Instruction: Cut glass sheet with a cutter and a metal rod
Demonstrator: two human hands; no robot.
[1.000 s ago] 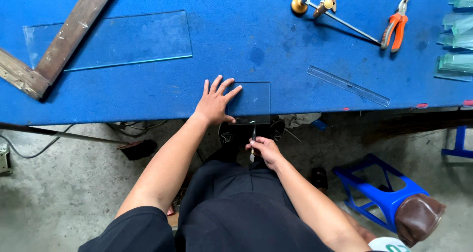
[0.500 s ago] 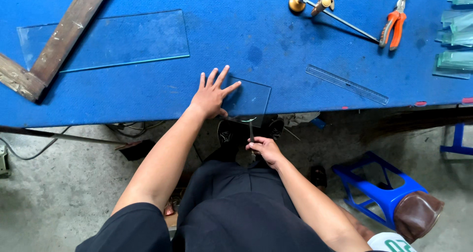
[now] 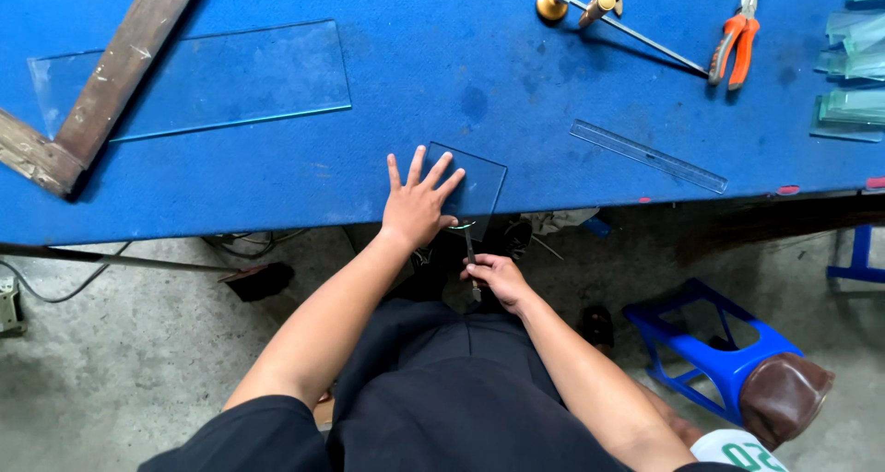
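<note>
My left hand (image 3: 417, 202) lies flat with fingers spread on a small clear glass pane (image 3: 475, 182) at the front edge of the blue table (image 3: 387, 94). The pane sits turned at an angle and overhangs the edge a little. Below the edge, my right hand (image 3: 493, 277) grips a thin metal tool (image 3: 469, 251) whose tip points up at the pane's overhanging edge.
A large glass sheet (image 3: 230, 76) lies at the back left under a wooden square (image 3: 101, 85). A clear ruler (image 3: 645, 154), orange pliers (image 3: 735, 39), a brass-knobbed tool (image 3: 590, 6) and stacked glass strips (image 3: 853, 76) lie to the right. A blue stool (image 3: 728, 361) stands on the floor.
The small pane has turned from square with the table edge to an angle, with my left hand shifting up on it. My right hand stays below the edge with the tool.
</note>
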